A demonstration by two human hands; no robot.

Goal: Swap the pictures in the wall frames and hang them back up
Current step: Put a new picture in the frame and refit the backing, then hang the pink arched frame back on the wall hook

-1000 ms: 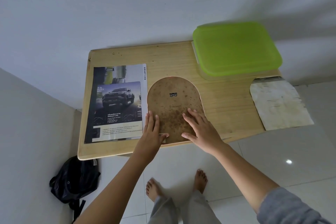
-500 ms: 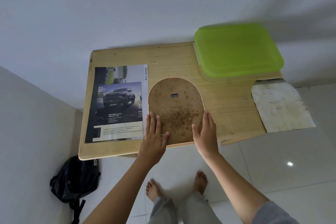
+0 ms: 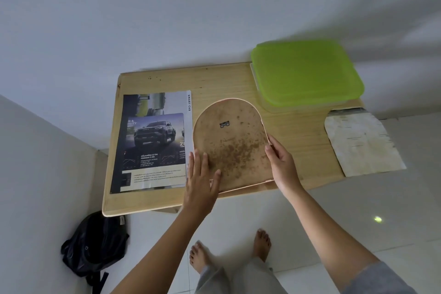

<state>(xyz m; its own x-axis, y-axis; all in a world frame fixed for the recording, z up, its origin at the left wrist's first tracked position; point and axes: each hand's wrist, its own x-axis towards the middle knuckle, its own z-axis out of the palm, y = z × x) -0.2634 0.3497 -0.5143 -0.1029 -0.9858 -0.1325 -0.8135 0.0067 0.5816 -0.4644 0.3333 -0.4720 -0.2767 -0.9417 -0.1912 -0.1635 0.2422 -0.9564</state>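
Note:
An arch-shaped wall frame (image 3: 232, 141) lies face down on the wooden table (image 3: 298, 141), its stained brown backing board up, with a small metal hanger near the top. My left hand (image 3: 202, 178) rests flat on the board's lower left corner, fingers straight. At the frame's right edge my right hand (image 3: 280, 164) grips the rim, thumb on the board and fingers under the side. A car brochure page (image 3: 152, 143) lies flat to the left of the frame. A stained, arch-cut paper (image 3: 360, 141) hangs over the table's right end.
A clear box with a green lid (image 3: 306, 71) stands at the table's back right, against the white wall. A black backpack (image 3: 95, 246) sits on the floor under the table's left corner. My bare feet (image 3: 229, 250) stand on white tiles before the table.
My right hand slid from the board's lower middle to the frame's right edge and took hold of the rim. The left hand has stayed flat on the lower left corner.

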